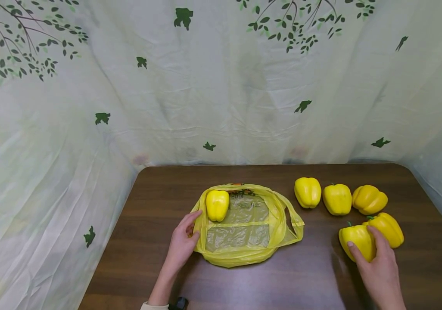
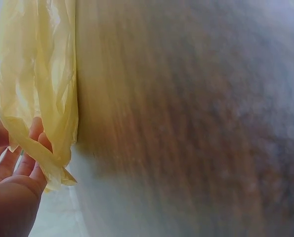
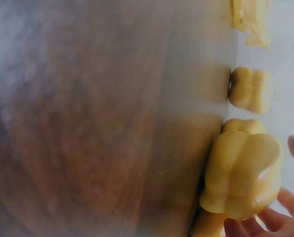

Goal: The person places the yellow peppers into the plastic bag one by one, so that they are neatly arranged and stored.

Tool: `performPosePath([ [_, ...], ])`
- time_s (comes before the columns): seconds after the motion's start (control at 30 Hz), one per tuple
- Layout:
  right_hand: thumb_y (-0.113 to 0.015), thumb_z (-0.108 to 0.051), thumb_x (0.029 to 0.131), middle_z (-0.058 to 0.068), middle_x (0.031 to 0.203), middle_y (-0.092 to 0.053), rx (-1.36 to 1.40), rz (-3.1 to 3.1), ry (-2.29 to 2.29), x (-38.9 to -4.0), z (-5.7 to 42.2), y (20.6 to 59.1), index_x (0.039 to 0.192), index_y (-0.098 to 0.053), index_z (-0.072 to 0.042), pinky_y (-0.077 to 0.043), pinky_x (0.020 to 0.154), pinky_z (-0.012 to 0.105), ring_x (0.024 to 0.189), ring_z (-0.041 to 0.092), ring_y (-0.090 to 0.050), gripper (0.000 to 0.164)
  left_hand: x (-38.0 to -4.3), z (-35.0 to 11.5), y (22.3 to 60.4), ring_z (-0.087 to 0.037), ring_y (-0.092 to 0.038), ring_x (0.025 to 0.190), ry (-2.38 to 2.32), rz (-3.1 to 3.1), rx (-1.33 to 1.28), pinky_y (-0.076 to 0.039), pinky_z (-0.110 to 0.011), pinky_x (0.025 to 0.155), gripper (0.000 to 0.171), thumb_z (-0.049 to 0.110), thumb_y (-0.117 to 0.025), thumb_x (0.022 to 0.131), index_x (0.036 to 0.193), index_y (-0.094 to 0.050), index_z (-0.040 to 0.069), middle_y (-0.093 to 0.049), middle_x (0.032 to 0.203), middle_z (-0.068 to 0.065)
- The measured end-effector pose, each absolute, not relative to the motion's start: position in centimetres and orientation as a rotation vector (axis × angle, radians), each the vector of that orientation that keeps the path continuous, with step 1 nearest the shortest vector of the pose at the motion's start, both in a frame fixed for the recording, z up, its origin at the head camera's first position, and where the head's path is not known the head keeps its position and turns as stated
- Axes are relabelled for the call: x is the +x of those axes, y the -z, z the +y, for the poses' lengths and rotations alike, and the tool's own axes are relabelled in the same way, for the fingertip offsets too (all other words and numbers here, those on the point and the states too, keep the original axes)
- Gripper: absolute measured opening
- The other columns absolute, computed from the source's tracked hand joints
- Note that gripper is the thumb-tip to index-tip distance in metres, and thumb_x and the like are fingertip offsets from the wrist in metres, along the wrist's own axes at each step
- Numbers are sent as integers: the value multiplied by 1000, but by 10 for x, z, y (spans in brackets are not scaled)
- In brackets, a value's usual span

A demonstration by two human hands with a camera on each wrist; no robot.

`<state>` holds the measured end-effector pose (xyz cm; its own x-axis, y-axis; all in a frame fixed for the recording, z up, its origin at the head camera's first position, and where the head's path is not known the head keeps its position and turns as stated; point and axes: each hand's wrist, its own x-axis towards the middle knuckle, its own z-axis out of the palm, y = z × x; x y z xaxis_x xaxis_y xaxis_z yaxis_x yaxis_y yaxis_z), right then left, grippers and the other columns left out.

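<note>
At the left rim of a yellow plastic bag (image 1: 240,258), my left hand (image 1: 184,241) holds the edge. In the left wrist view, a strip of the bag (image 2: 38,153) crosses the curled fingers of that hand (image 2: 16,182). One yellow bell pepper (image 1: 217,206) lies in the bag's mouth at its left side. Over to the right, my right hand (image 1: 381,267) has its thumb and fingers around the front yellow bell pepper (image 1: 354,240). That pepper (image 3: 243,173) rests at table level in the right wrist view, with the fingers curled against its far side.
Right behind the gripped pepper is another yellow bell pepper (image 1: 387,229). Further back are three more: a left one (image 1: 308,192), a middle one (image 1: 337,199) and one on its side (image 1: 369,199). They stand on a brown wooden table (image 1: 147,198) before a leaf-printed curtain (image 1: 221,86).
</note>
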<state>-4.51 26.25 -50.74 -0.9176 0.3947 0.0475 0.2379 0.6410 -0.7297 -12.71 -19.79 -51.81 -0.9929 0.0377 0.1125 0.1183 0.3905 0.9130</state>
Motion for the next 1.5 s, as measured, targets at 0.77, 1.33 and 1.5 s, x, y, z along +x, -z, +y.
performPosePath([
  [0.77,-64,-54,89,32,149,-31,-819,-2740,-1261,-52,267,504,155,-17,-1,-27,101,65,126,50,-34,97,-127,-198,520,-24,-57,116,1661,-2580,-121,-48,-42,94,59,-17,-58,82,135,-60,9,-54,136,-6],
  [1.33,-64,-60,86,34,149,-29,-810,-2813,-1251,-56,271,505,156,-15,-1,-29,97,66,121,55,-37,103,-126,-197,519,-26,-57,115,1656,-2572,-116,-48,-43,95,58,-18,-57,82,135,-59,6,-55,135,-9],
  [1.5,-65,-59,86,33,150,-29,-809,-2790,-1270,-56,269,505,155,-15,0,-29,99,65,123,52,-37,104,-121,-191,501,-31,-57,115,1689,-2567,-117,-46,-49,94,55,-20,-54,81,134,-57,-3,-54,135,-16],
])
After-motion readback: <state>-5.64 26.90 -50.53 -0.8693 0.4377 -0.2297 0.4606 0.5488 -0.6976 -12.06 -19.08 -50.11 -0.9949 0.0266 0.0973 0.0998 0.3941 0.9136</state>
